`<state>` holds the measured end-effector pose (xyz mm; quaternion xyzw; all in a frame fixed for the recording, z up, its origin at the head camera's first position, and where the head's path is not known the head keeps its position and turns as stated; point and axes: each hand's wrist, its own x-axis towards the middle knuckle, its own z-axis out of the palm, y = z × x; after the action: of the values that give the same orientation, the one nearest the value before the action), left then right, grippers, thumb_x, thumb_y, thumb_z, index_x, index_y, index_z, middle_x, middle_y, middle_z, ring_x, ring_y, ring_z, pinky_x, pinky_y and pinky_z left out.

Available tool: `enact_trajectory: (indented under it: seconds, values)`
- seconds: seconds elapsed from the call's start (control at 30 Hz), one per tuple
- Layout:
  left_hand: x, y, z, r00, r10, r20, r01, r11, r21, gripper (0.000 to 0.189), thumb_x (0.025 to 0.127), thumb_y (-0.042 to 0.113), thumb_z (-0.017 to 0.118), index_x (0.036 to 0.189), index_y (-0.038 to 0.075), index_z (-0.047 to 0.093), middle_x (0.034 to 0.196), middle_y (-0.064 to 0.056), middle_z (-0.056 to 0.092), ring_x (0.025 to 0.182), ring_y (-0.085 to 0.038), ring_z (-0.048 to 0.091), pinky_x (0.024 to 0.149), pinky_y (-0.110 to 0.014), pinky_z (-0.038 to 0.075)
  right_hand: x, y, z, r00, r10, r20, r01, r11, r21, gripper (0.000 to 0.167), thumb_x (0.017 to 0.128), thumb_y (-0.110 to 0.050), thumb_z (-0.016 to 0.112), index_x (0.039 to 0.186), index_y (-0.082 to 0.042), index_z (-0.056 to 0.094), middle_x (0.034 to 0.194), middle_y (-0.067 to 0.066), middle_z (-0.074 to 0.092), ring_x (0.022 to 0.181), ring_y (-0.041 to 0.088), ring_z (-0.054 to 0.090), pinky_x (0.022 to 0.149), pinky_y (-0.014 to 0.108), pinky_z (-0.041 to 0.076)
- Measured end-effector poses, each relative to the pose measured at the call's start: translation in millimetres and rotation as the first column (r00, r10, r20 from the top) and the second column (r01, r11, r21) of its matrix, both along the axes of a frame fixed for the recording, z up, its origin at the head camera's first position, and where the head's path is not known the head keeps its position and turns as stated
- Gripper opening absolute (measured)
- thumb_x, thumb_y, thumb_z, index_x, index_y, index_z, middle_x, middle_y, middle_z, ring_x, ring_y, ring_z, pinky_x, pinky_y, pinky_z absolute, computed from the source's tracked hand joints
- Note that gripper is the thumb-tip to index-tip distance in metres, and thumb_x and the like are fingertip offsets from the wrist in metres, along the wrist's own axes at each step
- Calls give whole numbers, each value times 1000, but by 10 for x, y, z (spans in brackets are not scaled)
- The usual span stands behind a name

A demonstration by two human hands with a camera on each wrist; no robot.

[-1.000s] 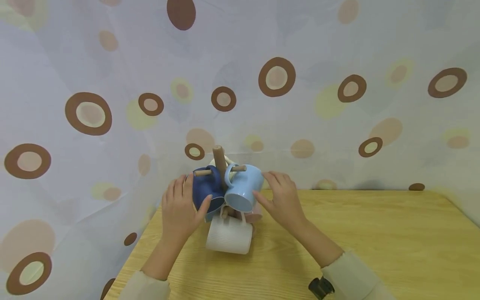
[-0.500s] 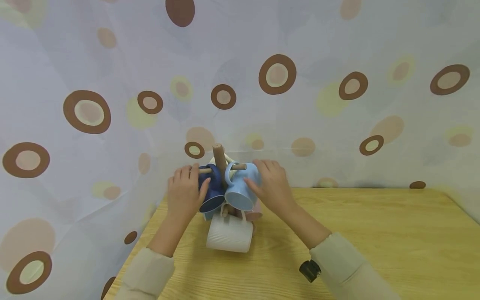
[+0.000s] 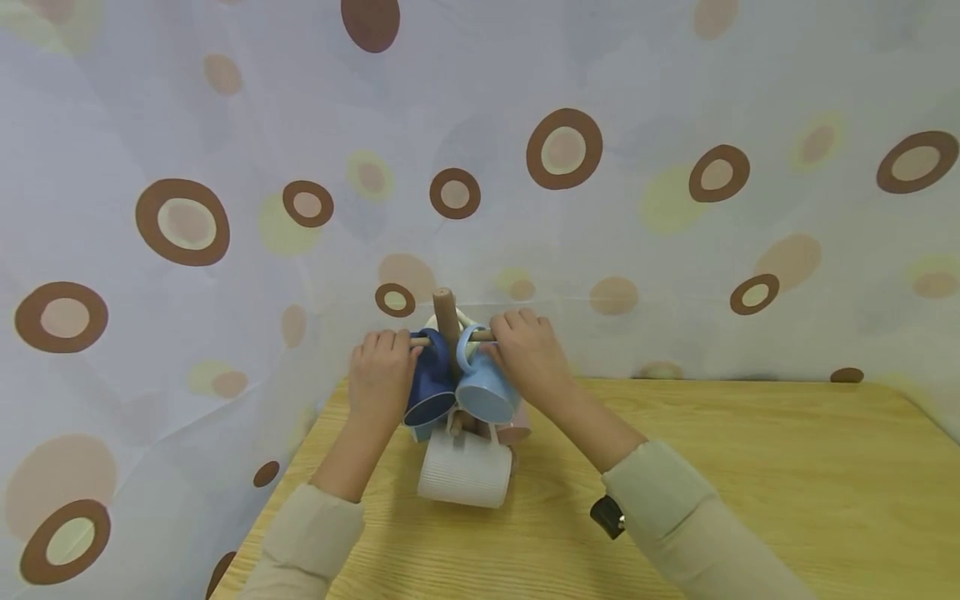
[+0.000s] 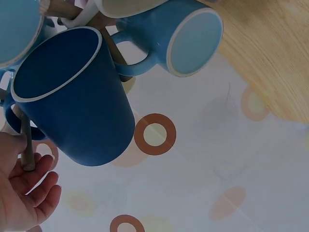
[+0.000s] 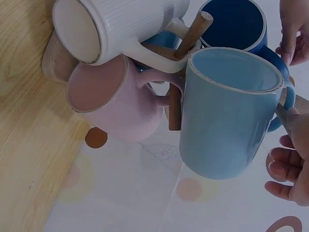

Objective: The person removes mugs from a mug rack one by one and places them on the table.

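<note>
A wooden mug tree (image 3: 446,315) stands on the table, with mugs hung by their handles on its pegs. My left hand (image 3: 381,373) grips the upper left peg (image 4: 28,145), thumb on one side and fingers curled on the other. From that peg hangs a dark blue mug (image 4: 77,106), mouth tilted down. The upper right peg is held by my right hand (image 3: 531,357), beside the light blue mug (image 5: 227,116) that hangs there. Lower down hang a white ribbed mug (image 3: 465,471), a pink mug (image 5: 120,104) and a blue mug (image 4: 159,38).
The wood-grain table (image 3: 720,475) stretches off to the right of the mug tree. Behind it rises a spotted cloth backdrop (image 3: 495,100), which also covers the left side. A cream mug shows partly behind the post. A black device (image 3: 607,517) is strapped near the right sleeve.
Both hands have moved inward and slightly up, from beside the two upper mugs onto the pegs, where their fingers have closed. The mugs hang much as before.
</note>
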<state>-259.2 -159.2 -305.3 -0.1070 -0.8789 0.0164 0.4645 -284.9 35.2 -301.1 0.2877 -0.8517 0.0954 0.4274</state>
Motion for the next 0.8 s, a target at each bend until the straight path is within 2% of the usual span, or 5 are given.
enact_trajectory:
  seconds: [0.13,0.3,0.4,0.57,0.8]
  values:
    - [9,-8,4,1000,-22,17,22,1000,7,25,81,22,70,89,-1,62,81,-14,64,78,-30,58,65,-38,49,-9,-17,-6,999,35,-2,-35,999,-6,25,81,-23,68,83,-3,54,73,9,55,69,24,49,60,36,43]
    - [-18,-24,-1,998,-69,-8,69,997,21,23,78,21,70,83,-1,62,75,-13,61,73,-29,57,65,-36,49,-38,-51,-12,994,106,-38,-107,994,-36,22,80,-18,68,80,-1,54,70,9,54,66,25,47,58,35,42]
    - [-23,-26,1,996,-86,-11,87,995,43,23,78,21,68,81,0,62,74,-12,60,72,-29,57,65,-36,50,-56,-70,-14,991,123,-62,-124,992,-25,20,82,-16,66,78,-1,54,70,9,54,66,24,47,57,34,42]
    - [-9,-20,14,993,-113,24,111,991,70,21,81,19,64,79,-2,61,73,-14,60,71,-30,55,66,-37,49,-74,-94,-25,986,141,-83,-142,990,-4,16,84,-9,64,75,0,54,68,9,53,64,23,47,56,33,41]
    - [-43,32,47,985,-157,72,152,985,78,15,81,10,64,76,-3,60,71,-14,61,67,-29,53,66,-36,44,-88,-55,-28,982,150,-114,-152,988,-13,15,81,-6,65,74,1,53,68,10,52,65,24,47,57,32,39]
